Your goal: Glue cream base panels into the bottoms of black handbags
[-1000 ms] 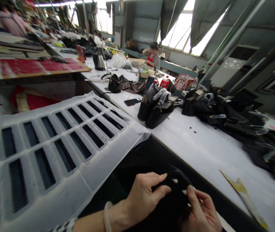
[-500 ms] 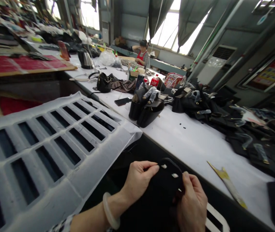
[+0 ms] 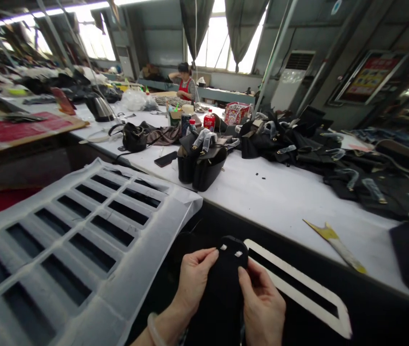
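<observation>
Both hands hold a black, soft-looking piece [image 3: 228,283] with a rounded far end, low in the middle of the view. Two small white tabs [image 3: 238,254] show on it near that end. My left hand [image 3: 193,278] pinches its left edge between thumb and fingertips. On the right edge, the thumb and fingers of my right hand [image 3: 262,302] close around it. The lower part of the piece runs out of view and merges with the dark surface below. Beside my right hand lies a white slotted frame [image 3: 298,276].
Left of me lies a translucent white sheet [image 3: 175,230] with rows of dark slots. On the white table [image 3: 280,192] are black bags [image 3: 208,168], a phone [image 3: 166,158] and a yellow-edged tool [image 3: 334,242]. Black bag pieces [image 3: 298,144] are heaped behind. A person [image 3: 185,84] sits farther back.
The black piece's far edge, earlier a raised loop between my hands, now lies flatter with its rounded end showing. My hands have come closer together. The view has shifted, exposing more of the white frame.
</observation>
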A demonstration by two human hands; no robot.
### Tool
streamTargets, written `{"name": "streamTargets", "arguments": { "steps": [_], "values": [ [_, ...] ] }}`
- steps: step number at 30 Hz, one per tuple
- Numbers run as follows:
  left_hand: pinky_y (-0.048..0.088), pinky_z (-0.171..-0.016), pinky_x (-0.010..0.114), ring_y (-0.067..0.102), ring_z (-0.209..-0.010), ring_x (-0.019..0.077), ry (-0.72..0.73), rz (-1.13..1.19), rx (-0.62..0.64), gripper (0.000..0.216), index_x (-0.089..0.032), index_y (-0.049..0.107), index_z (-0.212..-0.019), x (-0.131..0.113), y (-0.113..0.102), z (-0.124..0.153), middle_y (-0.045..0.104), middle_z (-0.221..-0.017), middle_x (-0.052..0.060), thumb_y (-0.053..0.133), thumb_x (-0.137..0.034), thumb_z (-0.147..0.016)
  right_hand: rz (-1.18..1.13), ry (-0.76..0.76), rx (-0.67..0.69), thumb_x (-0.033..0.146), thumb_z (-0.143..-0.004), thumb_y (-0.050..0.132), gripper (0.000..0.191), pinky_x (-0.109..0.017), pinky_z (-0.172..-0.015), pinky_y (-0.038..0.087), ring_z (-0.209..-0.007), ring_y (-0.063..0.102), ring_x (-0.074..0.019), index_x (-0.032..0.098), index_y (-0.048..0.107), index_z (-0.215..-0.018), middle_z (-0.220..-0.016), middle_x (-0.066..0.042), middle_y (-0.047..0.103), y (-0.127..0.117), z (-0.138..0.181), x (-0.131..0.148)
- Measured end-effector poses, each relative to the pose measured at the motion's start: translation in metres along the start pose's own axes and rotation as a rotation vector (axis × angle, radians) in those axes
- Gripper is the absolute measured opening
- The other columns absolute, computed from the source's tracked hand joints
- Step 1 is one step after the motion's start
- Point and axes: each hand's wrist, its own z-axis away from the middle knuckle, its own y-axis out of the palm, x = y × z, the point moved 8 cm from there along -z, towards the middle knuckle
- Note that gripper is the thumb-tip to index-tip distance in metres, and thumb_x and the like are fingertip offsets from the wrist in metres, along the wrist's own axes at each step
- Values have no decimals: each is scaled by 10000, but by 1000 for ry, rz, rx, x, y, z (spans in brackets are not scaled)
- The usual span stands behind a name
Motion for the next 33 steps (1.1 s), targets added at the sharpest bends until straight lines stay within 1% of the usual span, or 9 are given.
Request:
{"name": "streamTargets", "arguments": {
  "steps": [4,10,14,19,23,25,27,30,33],
  "values": [
    [526,-723,298,691,-755,216,2,-36,19,334,-141,786,-990,3,1,2,768,-834,86,739,-404,-788,72,-62,-56,497,-678,790,492,-302,-722,605,-874,713,-253,161,687,-1024,-976,-89,749,-4,1,0],
    [522,-686,288,679,-721,197,-9,-32,16,339,-131,776,-1003,9,0,1,759,-804,76,736,-400,-802,121,-169,-16,426,-726,761,485,-320,-843,572,-997,677,-244,169,635,-1118,-1092,-88,705,-2,3,-6],
    [514,-655,273,670,-703,183,-24,-46,26,334,-128,772,-1005,11,3,4,758,-807,79,725,-399,-815,64,-122,-32,424,-730,766,476,-313,-823,577,-983,676,-239,167,619,-1103,-1082,-89,699,-4,3,-16],
    [543,-757,290,701,-867,221,-39,-68,84,387,-155,740,-1105,11,9,12,764,-958,91,740,-402,-807,63,-136,-27,426,-776,738,476,-329,-839,583,-980,667,-230,184,579,-1154,-1079,-86,676,-8,4,-16],
    [546,-866,302,698,-993,243,-78,-43,77,455,-173,727,-1127,12,4,17,761,-1023,83,803,-402,-741,431,-471,22,264,-890,581,461,-430,-952,540,-1213,553,-271,289,511,-1345,-1391,-104,498,0,16,24],
    [536,-901,264,686,-1043,233,-86,-40,10,455,-174,749,-1066,13,-5,14,764,-1017,68,855,-378,-673,714,-685,92,163,-886,520,490,-531,-1082,418,-1405,342,-326,341,546,-1342,-1586,-58,258,13,28,42],
    [535,-891,210,679,-1066,214,-111,-13,-44,467,-175,760,-1022,16,-11,11,766,-1017,53,895,-332,-604,963,-832,144,128,-861,514,537,-610,-1130,305,-1472,168,-366,347,556,-1349,-1636,-10,139,23,40,47],
    [554,-806,153,700,-1014,189,-184,49,-85,452,-160,758,-987,24,-16,10,769,-984,50,905,-234,-566,1135,-992,138,158,-814,565,550,-626,-1123,298,-1463,197,-373,300,567,-1345,-1616,-24,226,28,61,34],
    [582,-732,161,733,-884,173,-242,91,-126,373,-156,744,-987,24,-19,12,773,-924,50,841,-121,-629,1027,-1111,101,203,-773,645,354,-596,-1098,347,-1410,334,-373,326,703,-1100,-1592,-4,293,21,83,16]
  ]
}}
